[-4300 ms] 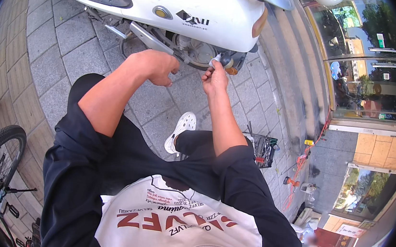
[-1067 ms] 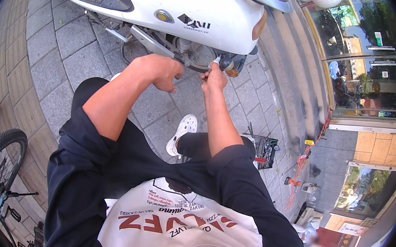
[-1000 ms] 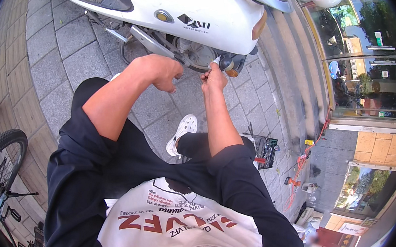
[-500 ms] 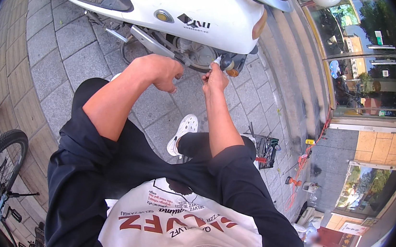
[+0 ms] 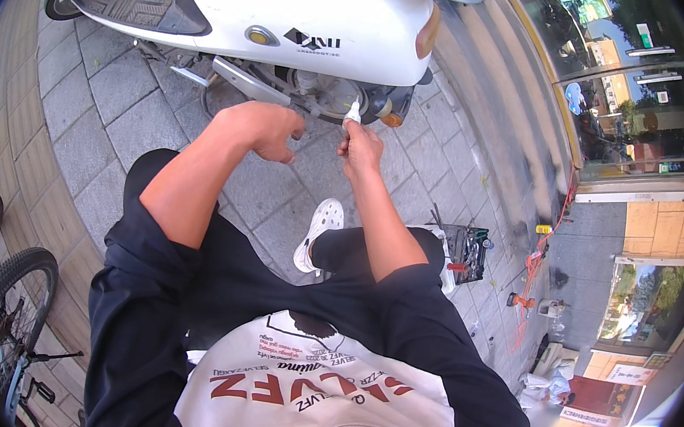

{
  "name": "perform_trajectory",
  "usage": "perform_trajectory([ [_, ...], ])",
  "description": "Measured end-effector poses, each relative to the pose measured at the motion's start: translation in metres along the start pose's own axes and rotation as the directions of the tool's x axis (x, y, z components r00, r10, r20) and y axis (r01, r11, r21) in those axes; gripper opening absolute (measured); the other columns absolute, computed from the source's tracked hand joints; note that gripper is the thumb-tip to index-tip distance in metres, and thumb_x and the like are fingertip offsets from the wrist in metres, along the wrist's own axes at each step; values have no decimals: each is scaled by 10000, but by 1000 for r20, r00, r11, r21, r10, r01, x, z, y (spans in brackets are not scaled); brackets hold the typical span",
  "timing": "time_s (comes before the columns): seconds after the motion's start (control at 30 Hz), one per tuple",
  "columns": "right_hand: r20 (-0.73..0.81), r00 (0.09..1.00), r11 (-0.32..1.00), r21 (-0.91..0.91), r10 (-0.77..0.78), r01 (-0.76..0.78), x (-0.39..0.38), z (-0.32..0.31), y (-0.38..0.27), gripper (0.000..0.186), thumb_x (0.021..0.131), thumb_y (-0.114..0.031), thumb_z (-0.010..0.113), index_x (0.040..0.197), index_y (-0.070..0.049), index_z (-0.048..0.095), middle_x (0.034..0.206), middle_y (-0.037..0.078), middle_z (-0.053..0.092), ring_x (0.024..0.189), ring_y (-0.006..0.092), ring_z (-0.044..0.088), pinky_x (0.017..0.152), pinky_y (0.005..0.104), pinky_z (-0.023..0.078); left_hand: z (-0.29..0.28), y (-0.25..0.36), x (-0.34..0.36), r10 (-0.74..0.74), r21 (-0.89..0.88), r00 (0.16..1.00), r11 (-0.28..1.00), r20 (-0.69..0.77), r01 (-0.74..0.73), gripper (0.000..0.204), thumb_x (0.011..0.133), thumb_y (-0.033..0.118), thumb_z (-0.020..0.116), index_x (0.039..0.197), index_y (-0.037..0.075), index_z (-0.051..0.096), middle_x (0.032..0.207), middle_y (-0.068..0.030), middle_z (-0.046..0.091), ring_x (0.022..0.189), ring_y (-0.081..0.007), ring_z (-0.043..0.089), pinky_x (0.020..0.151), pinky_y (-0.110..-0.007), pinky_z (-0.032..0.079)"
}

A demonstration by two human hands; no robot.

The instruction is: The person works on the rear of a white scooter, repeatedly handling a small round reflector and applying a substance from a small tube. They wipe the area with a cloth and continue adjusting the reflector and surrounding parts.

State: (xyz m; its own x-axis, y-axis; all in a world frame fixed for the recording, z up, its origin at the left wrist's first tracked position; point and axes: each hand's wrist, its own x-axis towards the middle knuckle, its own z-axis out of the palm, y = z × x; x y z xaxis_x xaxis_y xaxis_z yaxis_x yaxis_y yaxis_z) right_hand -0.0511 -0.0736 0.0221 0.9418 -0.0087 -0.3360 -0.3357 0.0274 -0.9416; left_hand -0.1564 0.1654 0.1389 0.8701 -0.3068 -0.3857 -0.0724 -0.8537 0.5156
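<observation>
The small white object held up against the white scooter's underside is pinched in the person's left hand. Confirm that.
Wrong hand. The head view shows the small white object pinched in the right hand, up against the white scooter's underside. The left hand is beside it, holding nothing visible.

- Across the far edge of the grey stone-block pavement [image 5: 96, 97]: white plastic-bodied scooter [image 5: 322, 24].
- Just beneath the scooter's underside: right hand [image 5: 362, 146], pinching a small white tube [image 5: 353, 112] that points up toward the engine.
- Left of the right hand, close by: left hand [image 5: 262, 130], apart from the tube.
- Nearer than both hands, on the pavement: white perforated clog [image 5: 319, 231].
- Right of the clog: open black tool tray [image 5: 467, 250].
- At the pavement's left edge: two spoked black bicycle wheels [image 5: 3, 320].
</observation>
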Motion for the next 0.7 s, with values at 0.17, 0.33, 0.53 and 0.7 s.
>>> perform_trajectory([
  [0.17, 118, 986, 986, -104, -117, 129, -32, -37, -36, 236, 979, -216, 774, 875, -29, 674, 697, 17, 589, 543, 117, 548, 492, 299, 448, 4, 5, 8, -19, 31, 1000, 999, 20, 19, 628, 882, 399, 839, 1385, 48, 703, 1303, -179, 759, 1225, -386, 711, 1020, -469, 574],
  [0.33, 163, 953, 943, -176, -255, 283, -42, -84, -76, 229, 993, -214, 759, 889, -20, 695, 681, 9, 595, 543, 102, 540, 493, 291, 424, 8, 8, 12, -33, 63, 998, 998, 55, 29, 606, 914, 388, 817, 1390, 37, 687, 1276, -160, 762, 1196, -380, 718, 1006, -467, 569],
  [0.53, 26, 933, 919, -165, -359, 358, -33, -134, -93, 245, 993, -226, 764, 1028, 17, 754, 711, -14, 608, 533, 64, 529, 481, 264, 416, 15, 2, 21, 40, 125, 988, 992, -146, -21, 485, 920, 400, 800, 1271, 72, 734, 1184, -123, 785, 1078, -364, 745, 921, -453, 595],
  [0.7, -42, 937, 936, 55, -347, 349, -24, -145, -95, 265, 995, -220, 759, 1067, 34, 754, 721, -16, 608, 518, 63, 505, 473, 263, 407, -5, 34, 20, -148, -161, 854, 984, -498, 77, 361, 970, 299, 785, 1213, 43, 710, 1110, -98, 793, 959, -274, 757, 849, -404, 593],
])
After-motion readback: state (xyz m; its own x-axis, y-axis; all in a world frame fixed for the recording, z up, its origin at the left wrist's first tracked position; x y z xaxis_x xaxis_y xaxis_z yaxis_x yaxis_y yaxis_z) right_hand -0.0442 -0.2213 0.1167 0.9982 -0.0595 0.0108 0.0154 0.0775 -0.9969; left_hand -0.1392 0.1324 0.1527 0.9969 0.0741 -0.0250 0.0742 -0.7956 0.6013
